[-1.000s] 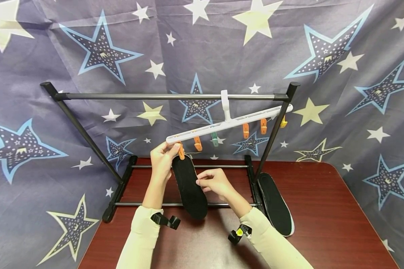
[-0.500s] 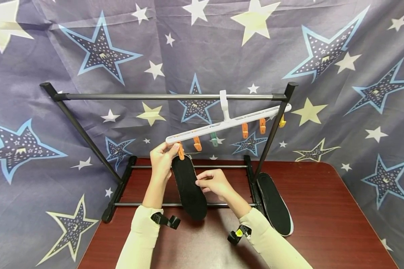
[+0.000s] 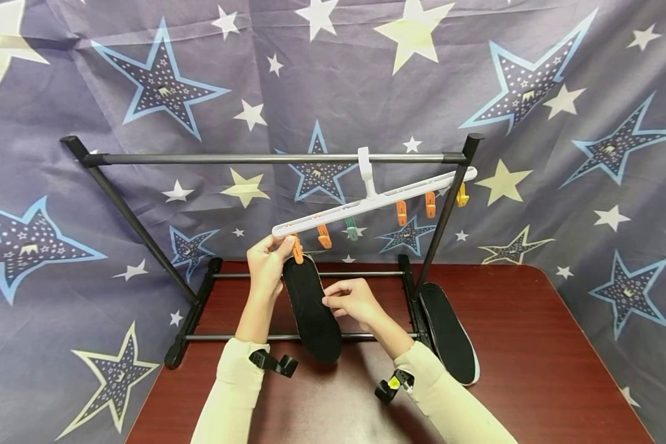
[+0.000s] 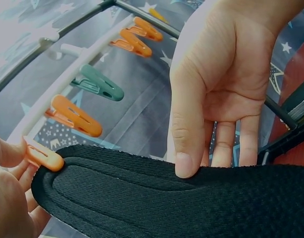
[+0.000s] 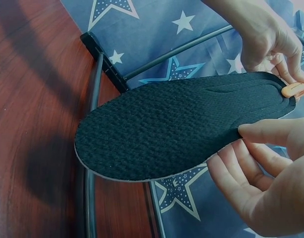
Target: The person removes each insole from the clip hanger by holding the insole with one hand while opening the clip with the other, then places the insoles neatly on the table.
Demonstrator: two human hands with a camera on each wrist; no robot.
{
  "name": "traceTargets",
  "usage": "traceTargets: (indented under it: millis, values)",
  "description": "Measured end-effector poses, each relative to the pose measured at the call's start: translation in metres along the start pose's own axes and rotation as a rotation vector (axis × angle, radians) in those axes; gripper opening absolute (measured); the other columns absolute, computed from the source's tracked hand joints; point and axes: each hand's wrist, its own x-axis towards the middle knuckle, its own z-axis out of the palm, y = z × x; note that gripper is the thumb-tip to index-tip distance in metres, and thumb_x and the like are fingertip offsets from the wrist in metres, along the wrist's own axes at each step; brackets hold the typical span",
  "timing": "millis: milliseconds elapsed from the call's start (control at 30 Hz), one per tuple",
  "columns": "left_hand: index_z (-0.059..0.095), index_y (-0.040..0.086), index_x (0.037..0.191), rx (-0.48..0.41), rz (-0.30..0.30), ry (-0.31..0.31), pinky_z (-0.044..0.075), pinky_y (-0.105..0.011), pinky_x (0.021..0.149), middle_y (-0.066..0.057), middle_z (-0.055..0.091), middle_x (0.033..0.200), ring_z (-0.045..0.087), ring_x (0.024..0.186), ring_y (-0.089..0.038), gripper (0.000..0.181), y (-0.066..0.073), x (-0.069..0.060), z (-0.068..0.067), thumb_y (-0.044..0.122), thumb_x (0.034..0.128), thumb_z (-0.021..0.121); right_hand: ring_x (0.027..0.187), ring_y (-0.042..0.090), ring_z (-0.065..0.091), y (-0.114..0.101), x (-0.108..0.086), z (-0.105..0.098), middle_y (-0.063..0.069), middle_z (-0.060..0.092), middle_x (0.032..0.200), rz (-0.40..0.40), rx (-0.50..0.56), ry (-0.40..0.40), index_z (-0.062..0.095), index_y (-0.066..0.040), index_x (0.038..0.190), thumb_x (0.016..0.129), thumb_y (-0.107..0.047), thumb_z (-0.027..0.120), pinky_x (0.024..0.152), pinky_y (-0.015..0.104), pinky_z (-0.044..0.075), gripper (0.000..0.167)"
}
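Note:
A black shoe insole (image 3: 313, 314) hangs tilted, its narrow heel end up at the left end of a white hanger (image 3: 388, 199). At that end my left hand (image 3: 264, 266) pinches an orange clip (image 4: 45, 156), whose tip overlaps the heel edge of the insole. My right hand (image 3: 356, 303) holds the insole's right edge between thumb and fingers, about midway along it; the right wrist view shows the thumb (image 5: 263, 131) on the black face and the fingers beneath. The hanger slopes down toward my left hand.
A dark metal rack (image 3: 227, 159) stands on the reddish-brown table (image 3: 533, 345), with the hanger hooked over its top bar. Several more clips hang along the hanger, including a green one (image 3: 351, 229) and a yellow one (image 3: 462, 195). A second insole (image 3: 449, 336) lies beside the rack's right foot.
The head view has shifted slightly, so the rack and background sit a little further left. Both hands keep their holds on the clip and the insole.

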Motion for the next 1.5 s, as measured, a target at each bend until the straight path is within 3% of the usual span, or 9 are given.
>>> traceTargets:
  millis: [233, 567, 1000, 1500]
  values:
    - [0.072, -0.015, 0.099, -0.018, -0.003, 0.012, 0.057, -0.017, 0.060, 0.007, 0.071, 0.069, 0.067, 0.063, -0.004, 0.012, -0.0025, 0.0010, 0.0010, -0.006, 0.0921, 0.069, 0.069, 0.009, 0.066, -0.0008, -0.0008, 0.0014, 0.004, 0.074, 0.082, 0.011, -0.005, 0.015, 0.074, 0.010, 0.102, 0.085, 0.001, 0.076, 0.078, 0.053, 0.063, 0.018]
    - [0.070, -0.017, 0.103, -0.008, -0.016, 0.024, 0.057, -0.016, 0.060, 0.008, 0.070, 0.069, 0.066, 0.063, -0.003, 0.016, -0.0008, 0.0016, 0.0012, -0.005, 0.0917, 0.069, 0.071, 0.010, 0.067, -0.0020, 0.0013, -0.0002, 0.006, 0.075, 0.083, 0.016, -0.004, 0.012, 0.075, 0.009, 0.102, 0.085, 0.000, 0.076, 0.062, 0.026, 0.061, 0.019]
    - [0.067, -0.020, 0.105, -0.014, -0.021, 0.018, 0.057, -0.017, 0.060, 0.008, 0.070, 0.068, 0.067, 0.063, -0.004, 0.019, 0.0008, 0.0000, 0.0020, -0.006, 0.0927, 0.067, 0.070, 0.010, 0.067, -0.0042, -0.0022, -0.0017, 0.005, 0.074, 0.081, 0.003, 0.000, 0.001, 0.074, 0.010, 0.103, 0.086, 0.001, 0.075, 0.061, 0.027, 0.061, 0.020]
    - [0.068, -0.019, 0.099, -0.048, -0.005, 0.009, 0.058, -0.019, 0.059, 0.005, 0.070, 0.066, 0.068, 0.061, -0.007, 0.013, 0.0000, 0.0014, 0.0018, -0.008, 0.0926, 0.066, 0.069, 0.011, 0.067, -0.0061, -0.0003, 0.0003, 0.006, 0.075, 0.085, 0.039, 0.005, 0.016, 0.075, 0.009, 0.102, 0.085, 0.002, 0.076, 0.068, 0.037, 0.064, 0.018]
